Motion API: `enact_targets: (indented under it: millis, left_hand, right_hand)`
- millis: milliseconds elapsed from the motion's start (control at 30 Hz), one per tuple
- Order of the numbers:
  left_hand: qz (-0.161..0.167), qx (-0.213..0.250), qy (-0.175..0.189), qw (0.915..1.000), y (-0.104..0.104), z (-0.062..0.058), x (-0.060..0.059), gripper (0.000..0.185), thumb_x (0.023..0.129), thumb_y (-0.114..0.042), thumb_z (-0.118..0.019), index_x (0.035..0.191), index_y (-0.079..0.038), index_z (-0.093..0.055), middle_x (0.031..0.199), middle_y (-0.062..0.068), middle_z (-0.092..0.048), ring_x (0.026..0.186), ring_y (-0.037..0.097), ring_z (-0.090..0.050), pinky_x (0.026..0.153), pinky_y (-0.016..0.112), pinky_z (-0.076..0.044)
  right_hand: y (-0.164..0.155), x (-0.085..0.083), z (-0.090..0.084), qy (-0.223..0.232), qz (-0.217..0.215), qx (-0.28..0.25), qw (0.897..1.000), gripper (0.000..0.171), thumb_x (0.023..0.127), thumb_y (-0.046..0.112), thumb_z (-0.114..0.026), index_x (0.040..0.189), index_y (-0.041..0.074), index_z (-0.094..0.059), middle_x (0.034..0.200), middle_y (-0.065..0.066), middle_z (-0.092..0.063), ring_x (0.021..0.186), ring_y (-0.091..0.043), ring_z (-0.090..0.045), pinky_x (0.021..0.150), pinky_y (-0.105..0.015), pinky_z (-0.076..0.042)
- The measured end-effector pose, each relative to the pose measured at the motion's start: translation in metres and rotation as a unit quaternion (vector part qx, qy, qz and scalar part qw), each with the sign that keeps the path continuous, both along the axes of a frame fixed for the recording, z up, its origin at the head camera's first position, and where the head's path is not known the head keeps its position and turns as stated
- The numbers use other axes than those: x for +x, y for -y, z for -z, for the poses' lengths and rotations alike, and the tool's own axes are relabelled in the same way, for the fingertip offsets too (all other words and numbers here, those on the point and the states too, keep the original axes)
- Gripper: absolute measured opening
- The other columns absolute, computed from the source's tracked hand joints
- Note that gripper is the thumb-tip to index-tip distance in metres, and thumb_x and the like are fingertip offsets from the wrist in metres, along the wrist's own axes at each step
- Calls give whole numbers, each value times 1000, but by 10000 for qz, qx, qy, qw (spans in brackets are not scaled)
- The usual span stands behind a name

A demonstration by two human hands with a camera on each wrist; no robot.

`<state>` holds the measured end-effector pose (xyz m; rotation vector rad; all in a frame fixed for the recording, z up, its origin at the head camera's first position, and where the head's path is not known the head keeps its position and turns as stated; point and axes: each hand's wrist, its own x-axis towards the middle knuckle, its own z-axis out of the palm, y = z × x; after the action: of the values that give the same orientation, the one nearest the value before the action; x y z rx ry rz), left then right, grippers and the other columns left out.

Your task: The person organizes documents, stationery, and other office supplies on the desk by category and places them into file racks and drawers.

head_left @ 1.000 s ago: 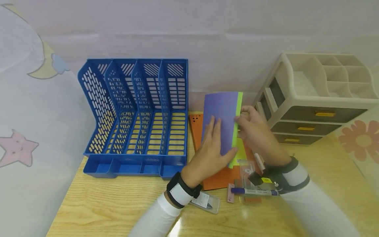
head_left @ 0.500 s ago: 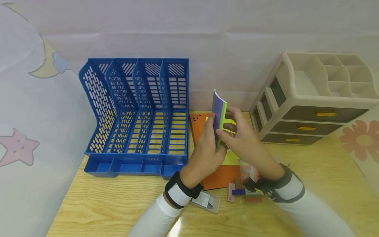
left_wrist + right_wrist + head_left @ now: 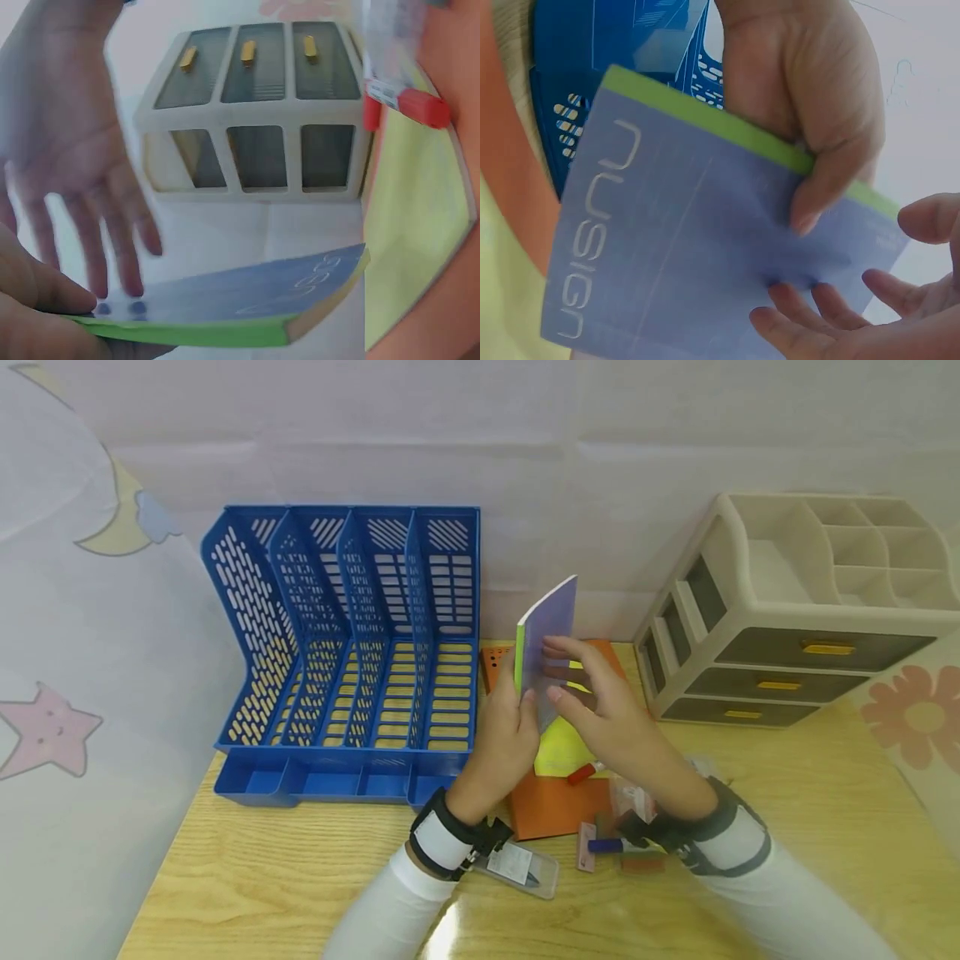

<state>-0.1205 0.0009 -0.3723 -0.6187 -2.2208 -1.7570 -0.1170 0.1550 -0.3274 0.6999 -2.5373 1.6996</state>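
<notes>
A purple notebook (image 3: 551,631) with a green spine stands upright above the desk, between the blue file rack (image 3: 352,643) and the beige drawer unit (image 3: 795,610). My left hand (image 3: 510,731) grips it from below at the spine, thumb on the cover. My right hand (image 3: 600,710) lays straight fingers against the purple cover from the right. In the right wrist view the notebook (image 3: 682,247) shows the word "nusign", with the left hand (image 3: 810,97) clamping its green edge. The left wrist view shows the notebook (image 3: 240,300) lying across the bottom, the right hand's fingers (image 3: 112,240) touching it.
On the wooden desk under my hands lie an orange folder (image 3: 558,806), a yellow-green book (image 3: 558,752), a red-capped pen (image 3: 585,772), a blue marker (image 3: 607,845) and a clear case (image 3: 525,870). The rack's slots hold nothing. A wall stands close behind.
The notebook has turned from cover-facing to nearly edge-on, spine now to the left, and shifted a little toward the rack. My right hand went from its right edge to flat on the cover.
</notes>
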Motion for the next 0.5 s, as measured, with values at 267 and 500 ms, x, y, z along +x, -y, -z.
enact_targets:
  millis: [267, 500]
  left_hand:
    - [412, 736, 719, 9938, 11, -5, 0, 55, 107, 1, -39, 160, -11, -28, 153, 17, -51, 136, 33, -58, 108, 52, -51]
    - [453, 770, 718, 9934, 22, -8, 0, 51, 109, -6, -38, 159, -14, -32, 151, 16, -54, 132, 34, -61, 102, 54, -54]
  right_hand:
    - [-35, -1, 2, 45, 235, 96, 9997, 49, 105, 3, -53, 151, -2, -37, 153, -18, -45, 136, -41, -51, 106, -8, -43]
    - [-67, -1, 5, -18, 628, 566, 9964, 50, 105, 5, -55, 152, 2, -38, 151, -18, -46, 135, -41, -51, 100, -3, -42]
